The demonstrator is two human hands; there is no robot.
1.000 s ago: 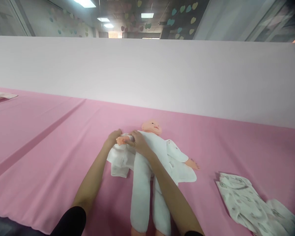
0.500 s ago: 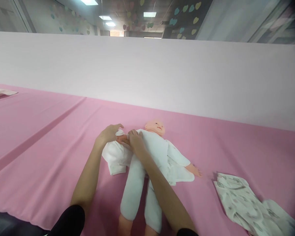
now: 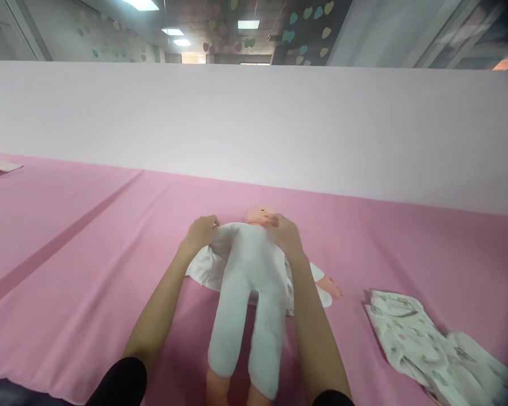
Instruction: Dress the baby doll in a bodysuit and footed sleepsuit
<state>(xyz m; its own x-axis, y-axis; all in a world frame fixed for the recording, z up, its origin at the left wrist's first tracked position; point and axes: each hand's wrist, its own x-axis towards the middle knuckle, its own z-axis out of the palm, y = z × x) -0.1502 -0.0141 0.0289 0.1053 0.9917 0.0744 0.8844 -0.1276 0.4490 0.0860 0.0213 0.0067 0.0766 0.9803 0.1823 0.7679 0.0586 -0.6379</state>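
Note:
A baby doll (image 3: pixel 256 248) in white clothing lies on its back, head away from me and bare feet towards me. At the end of its sleeve on the left side, my left hand (image 3: pixel 202 232) is closed on the white sleeve (image 3: pixel 224 232); the doll's hand there is hidden. My right hand (image 3: pixel 287 232) is at the shoulder and neckline just below the doll's head (image 3: pixel 256 215), its fingertips bent and blurred. Loose white cloth (image 3: pixel 207 268) spreads from under the doll on the left. The doll's other hand (image 3: pixel 330 287) sticks out of its sleeve on the right.
Folded patterned baby clothes (image 3: pixel 419 338) lie on the right of the pink sheet (image 3: pixel 88 270). A pale cloth (image 3: pixel 0 167) is at the far left edge. A white wall panel (image 3: pixel 254 124) runs along the back, with glass above it.
My right hand has moved right, from the doll's left-side sleeve to its neckline. The sleeve now extends over the doll's hand, which showed before. My left hand has shifted slightly right.

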